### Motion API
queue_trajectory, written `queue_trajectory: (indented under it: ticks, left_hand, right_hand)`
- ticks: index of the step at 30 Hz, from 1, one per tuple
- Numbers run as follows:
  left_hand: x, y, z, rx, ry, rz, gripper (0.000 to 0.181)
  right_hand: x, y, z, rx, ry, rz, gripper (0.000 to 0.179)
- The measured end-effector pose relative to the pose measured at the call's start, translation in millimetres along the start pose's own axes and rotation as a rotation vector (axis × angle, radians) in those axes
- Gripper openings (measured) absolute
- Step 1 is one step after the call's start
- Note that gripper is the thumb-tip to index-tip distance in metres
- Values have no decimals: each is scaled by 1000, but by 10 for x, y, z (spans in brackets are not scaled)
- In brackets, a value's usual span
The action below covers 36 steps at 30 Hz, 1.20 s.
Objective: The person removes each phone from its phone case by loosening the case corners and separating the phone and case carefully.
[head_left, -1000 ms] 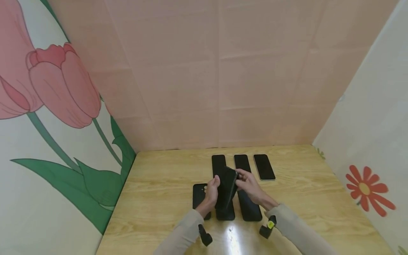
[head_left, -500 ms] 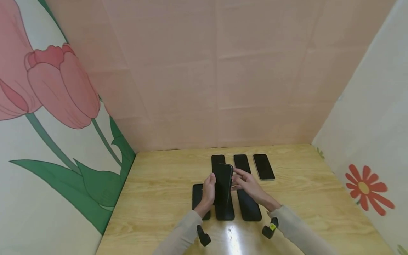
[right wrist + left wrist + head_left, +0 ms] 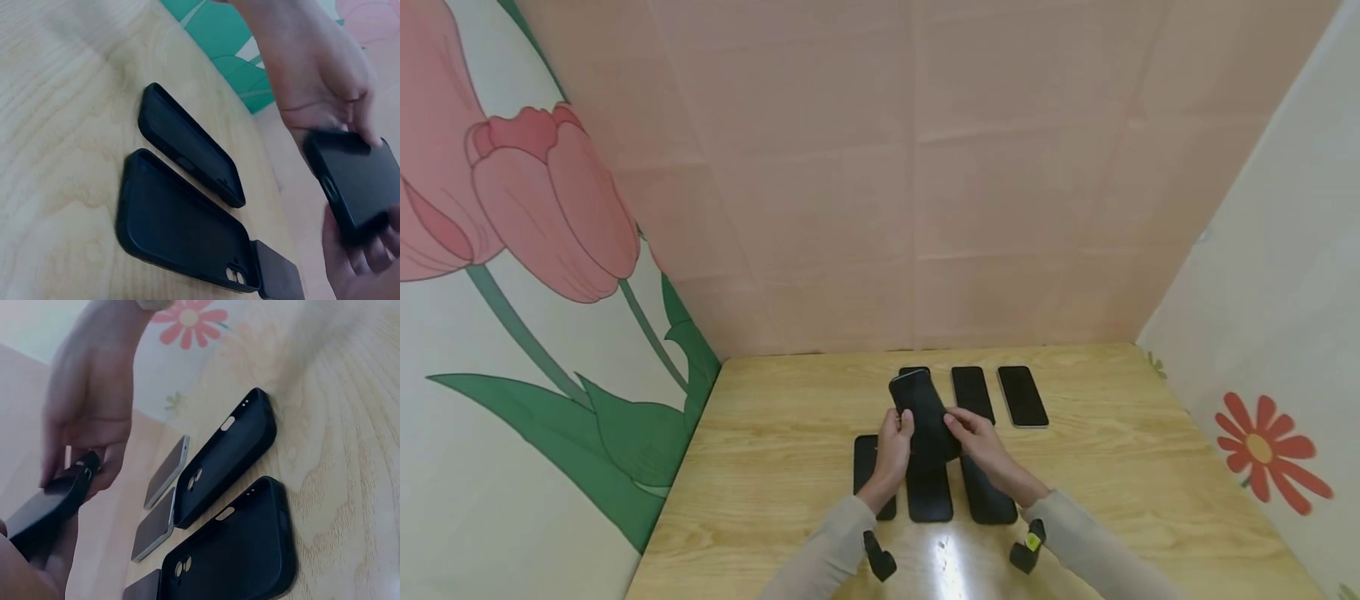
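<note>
Both hands hold a phone in a black phone case [image 3: 922, 421] above the table, its dark face up and its top leaning left in the head view. My left hand [image 3: 891, 450] grips the left edge with the thumb on the front. My right hand [image 3: 988, 454] pinches the lower right edge between thumb and fingers. In the right wrist view a side cutout shows on the held black case [image 3: 356, 187]. Below lie black phone cases with hollow insides up: a left one [image 3: 865, 479], a middle one [image 3: 929, 497] and a right one [image 3: 988, 493].
Behind the cases, phones lie in a row on the wooden table [image 3: 775, 433]: a right phone [image 3: 1022, 396], a middle phone [image 3: 972, 390] and a left phone [image 3: 916, 369] mostly hidden by the held one. A pinkish wall covering [image 3: 850, 208] rises at the table's back edge.
The held phone and case have turned, their top swinging from right to left. My right hand has moved from the upper right side down to the lower right edge. Left hand keeps its grip.
</note>
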<state>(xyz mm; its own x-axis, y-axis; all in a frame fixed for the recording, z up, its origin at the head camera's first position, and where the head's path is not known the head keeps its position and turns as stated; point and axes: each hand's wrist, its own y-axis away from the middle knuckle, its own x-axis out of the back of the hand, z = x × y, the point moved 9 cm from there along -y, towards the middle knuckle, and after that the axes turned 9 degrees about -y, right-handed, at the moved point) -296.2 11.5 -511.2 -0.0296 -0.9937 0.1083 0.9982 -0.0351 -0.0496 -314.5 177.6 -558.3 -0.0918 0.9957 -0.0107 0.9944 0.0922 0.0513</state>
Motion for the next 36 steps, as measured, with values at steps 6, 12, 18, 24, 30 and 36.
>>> queue_trajectory:
  ticks: [6, 12, 18, 24, 30, 36]
  left_hand:
    - [-95, -12, -46, 19, 97, -63, 21]
    - [-190, -4, -25, -26, 90, -131, 23]
    - [-248, -81, -145, -95, 56, -129, 28]
    - [-216, -167, -349, -75, -9, -20, 37]
    - [-161, -161, -376, -56, -38, 36, 37]
    - [-135, -177, -388, -52, -22, 31, 39]
  right_hand:
    - [156, -12, 70, -14, 19, 149, 29]
    - [272, 38, 21, -17, 88, 230, 23]
    - [305, 56, -48, 0, 106, 286, 23]
    - [267, 47, -77, 12, 85, 324, 21]
    - [209, 37, -88, 6, 67, 319, 18]
    - [174, 39, -51, -15, 26, 288, 16]
